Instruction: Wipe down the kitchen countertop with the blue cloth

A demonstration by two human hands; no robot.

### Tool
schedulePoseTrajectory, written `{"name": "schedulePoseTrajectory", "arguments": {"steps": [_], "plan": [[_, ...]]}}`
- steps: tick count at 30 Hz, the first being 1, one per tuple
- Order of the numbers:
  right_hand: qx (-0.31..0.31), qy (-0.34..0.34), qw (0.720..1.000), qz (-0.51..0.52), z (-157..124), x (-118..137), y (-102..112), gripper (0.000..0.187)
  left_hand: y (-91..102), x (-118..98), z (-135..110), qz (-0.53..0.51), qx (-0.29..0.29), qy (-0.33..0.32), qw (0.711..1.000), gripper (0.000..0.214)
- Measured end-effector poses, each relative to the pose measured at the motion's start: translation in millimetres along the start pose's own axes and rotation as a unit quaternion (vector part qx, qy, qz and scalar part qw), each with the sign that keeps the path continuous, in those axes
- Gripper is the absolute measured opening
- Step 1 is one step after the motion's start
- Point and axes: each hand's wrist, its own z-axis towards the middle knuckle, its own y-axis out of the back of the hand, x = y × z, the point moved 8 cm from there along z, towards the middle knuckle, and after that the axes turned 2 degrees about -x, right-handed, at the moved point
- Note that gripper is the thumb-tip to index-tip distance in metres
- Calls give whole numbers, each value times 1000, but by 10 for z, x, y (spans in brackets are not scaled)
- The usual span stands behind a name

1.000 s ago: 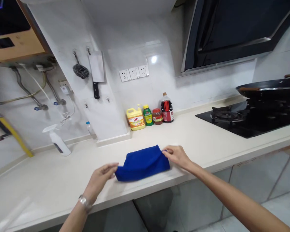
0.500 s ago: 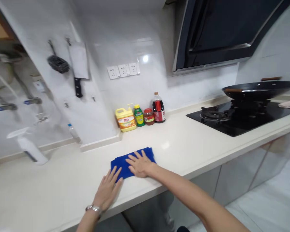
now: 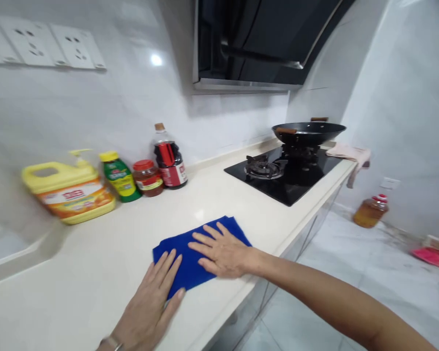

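Right grip (image 3: 223, 253) on cloth (image 3: 190, 269), bottles (image 3: 172, 165), stove (image 3: 283, 189) beyond

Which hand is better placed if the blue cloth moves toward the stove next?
Probably the right hand: most of it lies over the blue cloth, nearer the stove. The left hand reaches it with fingers only.

Since a second ago we have gone from holding the blue cloth (image 3: 190, 269) by its edges to laying our left hand (image 3: 146, 304) partly and right hand (image 3: 225, 253) flat on it, while our view swung rightward, bringing in an amber jug (image 3: 369, 214) and a pink packet (image 3: 432, 254).
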Motion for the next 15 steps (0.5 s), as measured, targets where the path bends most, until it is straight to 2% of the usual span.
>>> {"name": "schedulePoseTrajectory", "arguments": {"steps": [4,6,8,11,15], "plan": [[-39,-120,991,-54,-271,-961,274,61,-638,-126,1143,-93,114,-4,989,67],[-47,-166,982,-81,-377,-1304,384,60,-858,-189,1613,-140,133,-25,981,69],[-52,-194,975,-94,-454,-1511,473,59,-995,-246,1941,-186,131,-62,972,70],[-60,-213,971,-90,-515,-1617,556,58,-1057,-283,2146,-219,100,-115,964,71],[-58,-229,970,-51,-570,-1568,610,60,-950,-317,2047,-180,-6,-152,972,81]]}}
